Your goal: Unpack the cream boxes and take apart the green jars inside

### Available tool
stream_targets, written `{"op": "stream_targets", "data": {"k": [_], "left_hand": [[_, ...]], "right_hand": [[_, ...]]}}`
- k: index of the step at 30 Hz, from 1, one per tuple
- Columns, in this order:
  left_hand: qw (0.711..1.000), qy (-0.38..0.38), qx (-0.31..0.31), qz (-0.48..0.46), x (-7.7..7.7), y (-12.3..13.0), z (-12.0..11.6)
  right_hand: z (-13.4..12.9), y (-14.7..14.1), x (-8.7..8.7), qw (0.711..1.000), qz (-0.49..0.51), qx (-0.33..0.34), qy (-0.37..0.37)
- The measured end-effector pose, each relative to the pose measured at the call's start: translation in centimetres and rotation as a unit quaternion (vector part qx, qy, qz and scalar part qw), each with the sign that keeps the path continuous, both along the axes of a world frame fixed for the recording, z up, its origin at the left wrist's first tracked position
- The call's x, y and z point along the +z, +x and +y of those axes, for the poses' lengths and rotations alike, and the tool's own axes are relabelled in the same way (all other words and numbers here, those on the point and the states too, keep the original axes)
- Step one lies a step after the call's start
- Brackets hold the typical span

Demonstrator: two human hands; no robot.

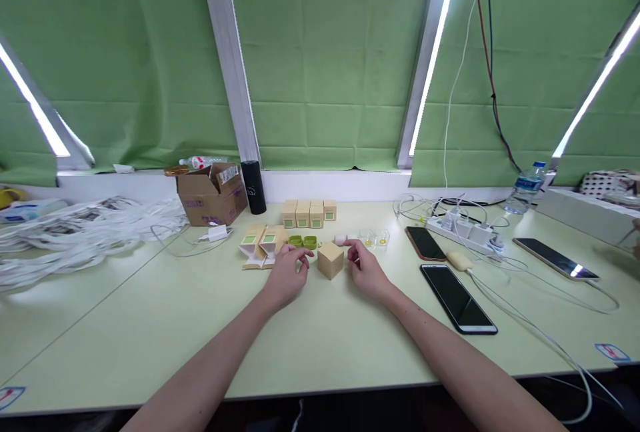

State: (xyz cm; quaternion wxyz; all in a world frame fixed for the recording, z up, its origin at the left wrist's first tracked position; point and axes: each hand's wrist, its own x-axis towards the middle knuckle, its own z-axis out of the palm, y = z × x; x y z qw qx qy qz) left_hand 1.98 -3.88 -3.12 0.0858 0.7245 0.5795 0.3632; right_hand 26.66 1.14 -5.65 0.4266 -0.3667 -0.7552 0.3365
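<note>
A small closed kraft cardboard box stands on the table between my two hands. My left hand is just left of it, fingers loosely stretched and apart, with nothing held. To the box's right is my right hand, its fingers bent but apart and apparently free of the box. Two unfolded kraft boxes with green labels lie beyond my left hand. Behind the small box sit two green square containers, a whitish small roll-like piece and clear containers with yellow centres.
Several finished-looking kraft boxes stand in a row behind. At the back left are a brown carton, a black cylinder and white straps. Phones, a power strip and cables occupy the right side.
</note>
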Motion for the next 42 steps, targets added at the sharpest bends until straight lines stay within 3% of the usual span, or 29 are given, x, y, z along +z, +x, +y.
{"op": "stream_targets", "data": {"k": [5, 12, 18, 23, 28, 35, 38, 42], "left_hand": [[0.999, 0.023, 0.000, 0.026, -0.3, 0.0, 0.2], [0.999, 0.001, 0.017, 0.041, 0.0, 1.0, -0.7], [0.999, -0.022, 0.020, 0.045, -0.1, 3.1, -1.3], [0.999, -0.012, 0.031, 0.042, -0.2, 3.3, -1.2], [0.989, 0.127, -0.002, 0.079, 0.3, 2.4, -1.4], [0.921, 0.341, -0.002, 0.188, 2.3, 2.4, -2.6], [0.913, 0.355, -0.001, 0.199, 2.3, 2.3, -2.6], [0.923, 0.316, -0.014, 0.218, 1.9, 1.9, -2.3]], "right_hand": [[0.4, 0.2, 0.0, 1.000, 0.007, -0.008, -0.014], [-1.5, -1.6, 0.2, 0.999, -0.038, -0.024, 0.013], [-1.8, -2.1, 0.2, 1.000, -0.017, 0.001, -0.001], [-1.7, -2.3, 0.2, 0.997, 0.045, 0.046, -0.030], [-2.5, -2.5, 1.7, 0.997, 0.058, 0.044, 0.013], [-4.2, -2.9, 5.3, 0.979, 0.061, 0.032, 0.192], [-4.5, -3.1, 5.5, 0.972, 0.032, 0.028, 0.233], [-4.1, -2.9, 4.4, 0.967, 0.014, 0.008, 0.253]]}}
